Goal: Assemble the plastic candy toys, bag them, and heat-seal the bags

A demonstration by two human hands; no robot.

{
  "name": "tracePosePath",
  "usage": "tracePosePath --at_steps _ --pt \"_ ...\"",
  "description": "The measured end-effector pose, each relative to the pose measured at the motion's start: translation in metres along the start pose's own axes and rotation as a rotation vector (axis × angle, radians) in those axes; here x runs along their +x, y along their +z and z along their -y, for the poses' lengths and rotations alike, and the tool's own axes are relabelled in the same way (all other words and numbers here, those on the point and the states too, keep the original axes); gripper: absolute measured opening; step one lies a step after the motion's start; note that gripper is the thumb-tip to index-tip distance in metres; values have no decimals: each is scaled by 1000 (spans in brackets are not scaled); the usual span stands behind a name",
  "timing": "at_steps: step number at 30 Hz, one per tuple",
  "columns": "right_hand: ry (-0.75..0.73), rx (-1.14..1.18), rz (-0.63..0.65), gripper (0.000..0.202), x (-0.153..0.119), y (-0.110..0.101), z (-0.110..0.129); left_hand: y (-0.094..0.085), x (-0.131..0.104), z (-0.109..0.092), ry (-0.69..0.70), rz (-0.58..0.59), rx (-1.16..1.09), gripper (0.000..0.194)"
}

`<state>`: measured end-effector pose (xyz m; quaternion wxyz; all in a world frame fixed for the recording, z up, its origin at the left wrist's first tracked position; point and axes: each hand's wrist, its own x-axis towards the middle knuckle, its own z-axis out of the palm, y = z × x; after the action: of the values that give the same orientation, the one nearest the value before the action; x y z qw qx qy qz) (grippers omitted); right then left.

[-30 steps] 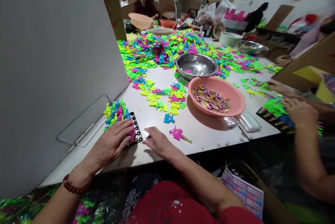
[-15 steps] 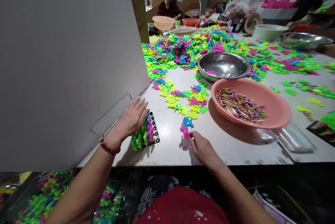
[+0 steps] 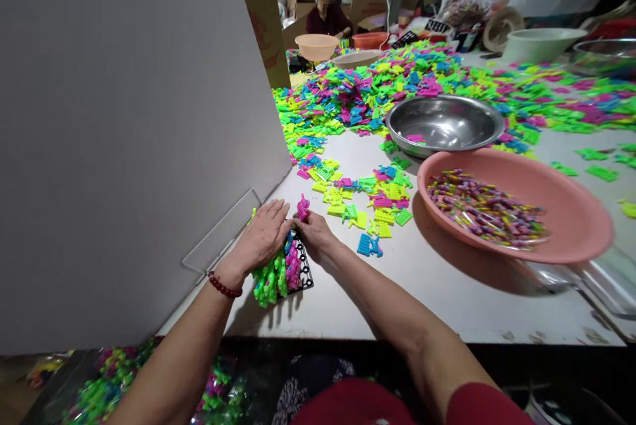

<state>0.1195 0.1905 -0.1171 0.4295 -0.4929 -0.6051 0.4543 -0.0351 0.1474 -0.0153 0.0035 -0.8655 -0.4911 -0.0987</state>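
Head view, centre-left of frame. Left hand (image 3: 263,236) spread flat, fingers released, over a packed cluster of small plastic toy pieces (image 3: 272,277) standing in a black perforated tray (image 3: 304,269); apparently pressed there to keep the upright pieces from toppling. Right hand (image 3: 314,232) just beside it, thumb and fingertips pinched on a single pink plastic piece (image 3: 303,206), held at the tray's far edge and touching the left fingertips. Red bead bracelet (image 3: 223,286) at the left wrist.

Tray: thin, rigid, a grid of round holes, lying near the front edge of the white bench (image 3: 447,292). Pieces: moulded, glossy, comb-like with short prongs, in neon green, yellow, pink and blue. Loose scatter of the same pieces (image 3: 368,196) in mid-frame, within reach; a far larger heap (image 3: 377,84) across the upper centre and right.

Right of frame: shallow salmon-pink plastic basin (image 3: 571,213) holding slim multicoloured sticks (image 3: 484,203); behind it a polished steel bowl (image 3: 477,122), nearly empty. Clear plastic sheet (image 3: 218,233) propped at the foot of a large grey board (image 3: 124,134) filling the upper left. Another person (image 3: 325,11) seated at the far end, top centre, with a peach basin (image 3: 317,46).
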Motion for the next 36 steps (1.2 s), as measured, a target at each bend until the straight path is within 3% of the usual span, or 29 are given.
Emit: tracePosePath --at_steps 6,14,25,29,31,33,36 --pt "-11 -276 51 10 2 -4 9 -8 2 -6 -34 81 10 61" --pt "-80 -532 179 16 -1 -1 21 -7 3 -1 -21 77 -73 60" --pt "-116 -664 195 23 -8 4 27 1 7 9 -4 118 -1 57" --pt "-123 -700 195 20 -15 2 39 2 6 10 -11 140 4 58" --pt "-135 -720 183 22 -25 -8 49 4 7 16 -32 134 5 59" --pt "-183 -748 145 31 -41 -30 61 6 8 22 -35 104 6 60" --pt "-173 -929 43 33 -71 -96 79 1 8 12 22 -13 8 63"
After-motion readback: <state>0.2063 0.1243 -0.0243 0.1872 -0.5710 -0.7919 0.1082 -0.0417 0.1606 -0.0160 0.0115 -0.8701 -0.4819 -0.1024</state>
